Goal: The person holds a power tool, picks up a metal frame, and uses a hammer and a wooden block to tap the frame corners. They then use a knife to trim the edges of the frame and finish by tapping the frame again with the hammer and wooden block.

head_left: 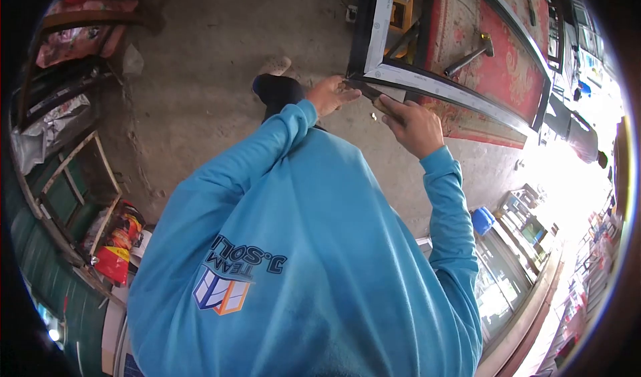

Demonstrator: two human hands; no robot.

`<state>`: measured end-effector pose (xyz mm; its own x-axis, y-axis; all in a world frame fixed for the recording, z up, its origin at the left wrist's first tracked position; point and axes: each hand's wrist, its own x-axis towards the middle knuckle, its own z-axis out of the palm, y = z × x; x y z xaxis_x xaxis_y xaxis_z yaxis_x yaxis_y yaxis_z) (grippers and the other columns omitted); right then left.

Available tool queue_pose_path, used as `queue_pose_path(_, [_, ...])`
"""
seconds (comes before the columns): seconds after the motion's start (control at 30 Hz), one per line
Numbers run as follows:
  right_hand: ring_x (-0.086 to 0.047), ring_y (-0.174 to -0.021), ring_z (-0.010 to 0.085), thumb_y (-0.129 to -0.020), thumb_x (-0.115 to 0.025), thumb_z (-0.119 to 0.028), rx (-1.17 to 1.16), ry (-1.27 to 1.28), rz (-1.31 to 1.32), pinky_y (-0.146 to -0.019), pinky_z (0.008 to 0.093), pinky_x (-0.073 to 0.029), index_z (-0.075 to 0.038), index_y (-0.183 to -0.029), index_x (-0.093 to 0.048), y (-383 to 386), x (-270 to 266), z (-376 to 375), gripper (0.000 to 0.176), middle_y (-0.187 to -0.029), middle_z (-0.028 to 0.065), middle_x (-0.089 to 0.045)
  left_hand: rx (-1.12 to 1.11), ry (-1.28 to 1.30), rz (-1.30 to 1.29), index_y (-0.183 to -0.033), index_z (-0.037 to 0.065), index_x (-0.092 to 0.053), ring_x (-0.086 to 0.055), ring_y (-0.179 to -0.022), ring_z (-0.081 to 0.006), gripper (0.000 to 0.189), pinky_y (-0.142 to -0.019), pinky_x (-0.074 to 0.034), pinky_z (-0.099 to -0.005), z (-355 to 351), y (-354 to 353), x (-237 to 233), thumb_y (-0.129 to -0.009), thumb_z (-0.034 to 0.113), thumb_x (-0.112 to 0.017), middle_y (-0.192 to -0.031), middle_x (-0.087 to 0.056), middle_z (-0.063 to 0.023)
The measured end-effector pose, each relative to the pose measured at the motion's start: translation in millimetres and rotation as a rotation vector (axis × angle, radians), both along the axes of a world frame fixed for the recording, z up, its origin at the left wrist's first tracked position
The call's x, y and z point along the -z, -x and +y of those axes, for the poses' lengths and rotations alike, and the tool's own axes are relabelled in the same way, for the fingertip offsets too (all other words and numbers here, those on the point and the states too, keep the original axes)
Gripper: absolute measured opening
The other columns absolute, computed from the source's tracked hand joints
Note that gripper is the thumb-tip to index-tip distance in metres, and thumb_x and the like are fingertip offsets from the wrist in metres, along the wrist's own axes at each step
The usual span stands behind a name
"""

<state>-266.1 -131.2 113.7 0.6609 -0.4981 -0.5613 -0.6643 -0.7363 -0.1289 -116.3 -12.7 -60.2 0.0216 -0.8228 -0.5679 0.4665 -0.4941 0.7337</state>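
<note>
My right hand [415, 124] is wrapped round the handle of a file [366, 91], a flat, dark, narrow-bladed tool. Its blade lies against the near left corner of a dark window frame [441, 84], whose faces carry white printed film. Close to the blade's far end is my left hand [327, 96], with thumb and fingers apart and the fingertips at the frame corner. Whether those fingertips press on the blade or on the frame is hard to see. A hammer [469, 55] rests inside the frame's outline on the worn red table surface [461, 120].
A yellow tool or case [400, 6] shows through the frame. Concrete floor [200, 76] lies to the left, with metal frames [80, 170] and a red bag [115, 263] along that side. At right are a blue container [482, 221], glass panels [502, 290] and another person [581, 140].
</note>
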Motion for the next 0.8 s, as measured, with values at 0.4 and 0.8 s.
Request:
queue_pose_path(0.4, [-0.066, -0.082, 0.0321, -0.087, -0.063, -0.037, -0.021, -0.059, 0.051, -0.07, 0.0447, -0.052, -0.034, -0.129, -0.06, -6, -7, -20, 0.043, -0.089, 0.0107, -0.064, -0.101, -0.003, -0.04, -0.12, 0.004, -0.06, -0.061, -0.082, -0.013, 0.077, -0.067, -0.05, -0.027, -4, 11, 6, -0.072, 0.061, -0.077, -0.101, -0.067, -0.004])
queue_pose_path(0.8, [-0.066, -0.084, 0.0327, -0.087, -0.064, -0.034, -0.046, -0.161, 0.01, -0.072, 0.0444, -0.053, -0.03, -0.128, -0.061, -11, -4, -43, 0.041, -0.091, 0.0103, -0.065, -0.091, -0.094, -0.014, -0.119, -0.004, -0.059, -0.062, -0.096, -0.0177, 0.072, -0.083, -0.052, -0.0304, -7, 16, 13, -0.077, 0.051, -0.078, -0.11, -0.066, -0.0121])
